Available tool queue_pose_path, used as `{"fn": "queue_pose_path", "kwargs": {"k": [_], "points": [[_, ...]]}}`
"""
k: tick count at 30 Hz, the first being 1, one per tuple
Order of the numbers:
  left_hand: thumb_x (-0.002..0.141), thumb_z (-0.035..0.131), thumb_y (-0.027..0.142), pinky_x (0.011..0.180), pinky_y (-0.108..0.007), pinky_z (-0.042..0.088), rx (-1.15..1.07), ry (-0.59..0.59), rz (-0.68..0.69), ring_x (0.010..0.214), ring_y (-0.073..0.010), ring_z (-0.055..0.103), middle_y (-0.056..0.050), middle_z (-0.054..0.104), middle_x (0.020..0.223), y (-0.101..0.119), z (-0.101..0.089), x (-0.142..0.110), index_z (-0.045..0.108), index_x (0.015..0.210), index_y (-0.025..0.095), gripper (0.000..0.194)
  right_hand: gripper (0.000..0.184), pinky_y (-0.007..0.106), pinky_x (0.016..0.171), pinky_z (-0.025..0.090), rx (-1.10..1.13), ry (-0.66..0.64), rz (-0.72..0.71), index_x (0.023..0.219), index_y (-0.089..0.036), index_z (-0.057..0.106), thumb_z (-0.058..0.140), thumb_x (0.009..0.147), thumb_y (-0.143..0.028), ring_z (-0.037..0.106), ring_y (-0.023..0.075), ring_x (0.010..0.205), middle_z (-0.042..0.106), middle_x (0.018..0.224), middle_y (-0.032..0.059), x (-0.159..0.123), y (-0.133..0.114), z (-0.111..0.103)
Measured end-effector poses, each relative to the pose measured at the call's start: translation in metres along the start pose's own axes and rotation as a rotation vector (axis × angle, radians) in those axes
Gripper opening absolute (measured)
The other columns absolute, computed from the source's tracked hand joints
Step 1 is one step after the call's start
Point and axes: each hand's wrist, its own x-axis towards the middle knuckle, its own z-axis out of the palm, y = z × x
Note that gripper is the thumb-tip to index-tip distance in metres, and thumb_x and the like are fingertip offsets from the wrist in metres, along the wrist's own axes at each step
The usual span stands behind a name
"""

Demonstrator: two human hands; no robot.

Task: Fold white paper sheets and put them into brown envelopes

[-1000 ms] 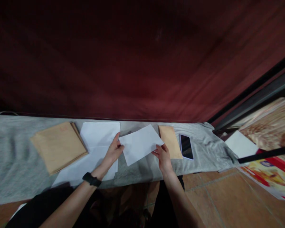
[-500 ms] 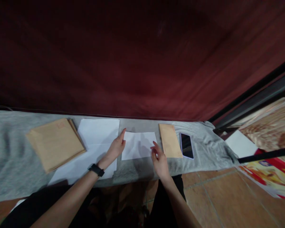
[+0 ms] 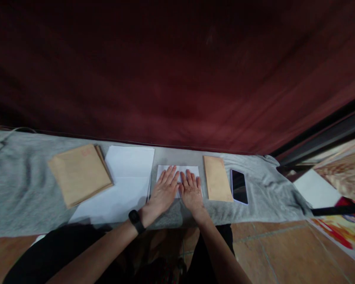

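The folded white sheet [image 3: 178, 170] is now lying flat on the grey cloth [image 3: 23, 185] covering the bench, where a second ago it was being held up off the surface at a tilt by its two ends. Both hands are pressing down on it, palms flat and fingers spread: the left hand [image 3: 162, 194] is covering its left half and the right hand [image 3: 191, 191] its right half, thumbs nearly touching, neither one gripping anything. This reads as the paper being flattened or its crease being firmed, rather than being carried.

Just to the left, a stack of larger white paper [image 3: 127, 179] is lying, and beyond it a pile of brown envelopes [image 3: 79, 173]. Just to the right a single brown envelope [image 3: 216, 183] is sitting, with a dark phone [image 3: 239, 186] beside it.
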Motion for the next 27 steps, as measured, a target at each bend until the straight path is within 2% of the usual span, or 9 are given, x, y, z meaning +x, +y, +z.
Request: {"fn": "queue_pose_path", "kwargs": {"k": [4, 8, 14, 19, 22, 24, 27], "points": [[0.102, 0.034, 0.041, 0.124, -0.047, 0.026, -0.052, -0.035, -0.064, 0.153, -0.0271, 0.023, -0.018, 0.036, 0.161, 0.015, 0.026, 0.012, 0.038, 0.152, 0.006, 0.060, 0.056, 0.055, 0.121, 0.016, -0.011, -0.008, -0.011, 0.158, -0.024, 0.030, 0.038, 0.103, -0.026, 0.025, 0.0303, 0.152, 0.023, 0.165, 0.0110, 0.000, -0.001, -0.003], [0.103, 0.030, 0.045, 0.123, -0.047, 0.026, -0.044, -0.061, -0.158, 0.152, -0.0280, 0.027, -0.020, 0.039, 0.158, 0.006, 0.040, 0.018, 0.038, 0.150, 0.002, 0.064, 0.054, 0.057, 0.120, 0.018, 0.004, 0.026, -0.017, 0.157, -0.021, 0.033, 0.037, 0.104, -0.024, 0.025, 0.0314, 0.152, 0.024, 0.164, 0.0159, -0.001, -0.003, -0.003], [0.101, 0.031, 0.036, 0.124, -0.048, 0.023, 0.001, -0.040, -0.245, 0.153, -0.0274, 0.024, -0.020, 0.035, 0.160, -0.003, 0.040, 0.004, 0.034, 0.153, 0.003, 0.062, 0.051, 0.057, 0.120, 0.020, 0.056, 0.076, -0.006, 0.155, -0.021, 0.038, 0.039, 0.105, -0.031, 0.028, 0.0326, 0.151, 0.025, 0.164, 0.0159, -0.002, -0.002, 0.001], [0.100, 0.034, 0.035, 0.124, -0.047, 0.023, 0.020, -0.039, -0.264, 0.152, -0.0280, 0.026, -0.019, 0.037, 0.159, -0.002, 0.037, 0.000, 0.036, 0.152, 0.004, 0.061, 0.048, 0.051, 0.121, 0.024, 0.124, 0.080, 0.036, 0.152, -0.016, 0.044, 0.033, 0.107, -0.029, 0.035, 0.0272, 0.148, 0.037, 0.159, 0.0149, 0.011, -0.003, -0.001], [0.099, 0.035, 0.031, 0.124, -0.047, 0.023, 0.025, -0.061, -0.258, 0.151, -0.0284, 0.028, -0.018, 0.039, 0.159, -0.001, 0.035, 0.003, 0.040, 0.151, 0.006, 0.058, 0.048, 0.046, 0.122, 0.025, 0.152, 0.065, -0.032, 0.151, -0.017, 0.045, 0.032, 0.107, -0.029, 0.035, 0.0240, 0.148, 0.040, 0.159, 0.0102, 0.024, -0.005, -0.002], [0.098, 0.035, 0.029, 0.124, -0.048, 0.023, 0.028, -0.068, -0.251, 0.151, -0.0278, 0.029, -0.016, 0.039, 0.159, -0.001, 0.034, 0.003, 0.040, 0.151, 0.008, 0.057, 0.047, 0.047, 0.122, 0.024, 0.144, 0.063, -0.073, 0.151, -0.020, 0.045, 0.034, 0.106, -0.030, 0.034, 0.0243, 0.148, 0.039, 0.159, 0.0078, 0.030, -0.005, 0.001], [0.098, 0.034, 0.028, 0.123, -0.048, 0.024, 0.029, -0.058, -0.255, 0.151, -0.0273, 0.028, -0.016, 0.038, 0.160, -0.001, 0.035, 0.003, 0.038, 0.152, 0.008, 0.058, 0.047, 0.049, 0.121, 0.025, 0.110, 0.092, -0.060, 0.152, -0.021, 0.044, 0.039, 0.106, -0.031, 0.034, 0.0260, 0.148, 0.038, 0.160, 0.0094, 0.030, 0.000, 0.006]]}}
